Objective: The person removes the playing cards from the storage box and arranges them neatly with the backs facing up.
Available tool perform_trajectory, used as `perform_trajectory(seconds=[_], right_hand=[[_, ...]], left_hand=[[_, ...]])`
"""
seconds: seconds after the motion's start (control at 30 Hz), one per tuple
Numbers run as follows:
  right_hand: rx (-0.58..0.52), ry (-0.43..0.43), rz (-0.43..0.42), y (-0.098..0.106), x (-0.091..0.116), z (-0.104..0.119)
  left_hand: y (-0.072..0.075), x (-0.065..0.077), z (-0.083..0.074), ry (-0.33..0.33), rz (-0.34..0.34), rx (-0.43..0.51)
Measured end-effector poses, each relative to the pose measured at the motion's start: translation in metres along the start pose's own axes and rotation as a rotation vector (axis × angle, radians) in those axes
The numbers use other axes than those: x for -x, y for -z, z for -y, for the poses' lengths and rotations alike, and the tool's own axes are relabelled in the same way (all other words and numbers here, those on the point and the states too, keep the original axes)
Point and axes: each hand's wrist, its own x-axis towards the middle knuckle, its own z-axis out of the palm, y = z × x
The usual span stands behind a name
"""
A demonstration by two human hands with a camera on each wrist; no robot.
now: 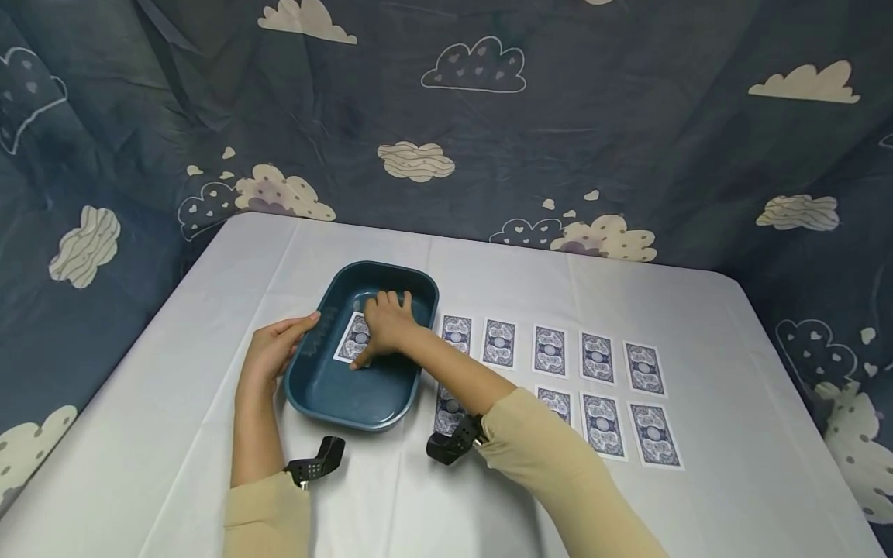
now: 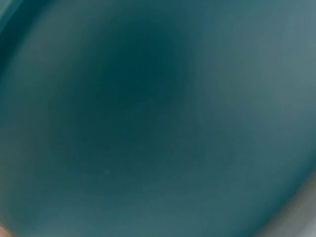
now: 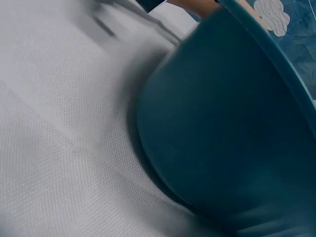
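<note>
A dark teal plastic tub (image 1: pixel 349 399) stands left of the middle of the table. My left hand (image 1: pixel 274 347) holds its left rim, thumb over the edge, other fingers mostly hidden outside. The right hand (image 1: pixel 391 329) reaches down inside with fingers spread and thumb apart. Beside the right thumb, a playing card (image 1: pixel 351 341) lies back up on the tub floor, partly covered by the hand. Whether another card is under the palm is hidden. Tub wall fills most of the left wrist view (image 2: pixel 148 123) and the right wrist view (image 3: pixel 212 108).
Two rows of playing cards (image 1: pixel 549 350) lie back up on the white tablecloth (image 1: pixel 502 271), right of the tub. My right forearm covers part of the front row (image 1: pixel 603 426). A dark cloud-patterned curtain (image 1: pixel 593 155) hangs behind the table.
</note>
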Motion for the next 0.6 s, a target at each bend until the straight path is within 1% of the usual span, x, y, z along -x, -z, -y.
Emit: perform_trajectory(seconds=[0.13,0.2,0.23,0.3,0.4,0.43,0.5,0.6], right_hand=[[-0.026,0.004,0.008,0.001,0.002,0.001],[-0.051,0.021,0.005,0.001,0.003,0.000],[-0.058,0.034,-0.005,0.001,0.004,0.000],[-0.054,0.072,-0.047,0.001,0.004,-0.001],[-0.055,0.122,-0.140,0.003,0.008,-0.003],[-0.064,0.138,-0.176,0.006,0.011,-0.005],[-0.097,0.167,-0.235,0.015,0.019,-0.009],[-0.161,0.206,-0.312,0.034,0.038,-0.025]], left_hand=[[0.000,0.000,-0.001,0.005,0.012,0.017],[-0.002,0.005,-0.005,0.011,0.018,0.017],[-0.002,0.006,-0.006,0.008,0.018,0.019],[-0.002,0.006,-0.006,0.010,0.013,0.010],[-0.001,0.004,-0.003,0.016,0.003,-0.002],[0.000,0.001,-0.001,0.018,-0.001,-0.006],[0.000,0.002,-0.001,0.023,-0.006,-0.013],[0.001,0.002,-0.002,0.013,-0.010,-0.021]])
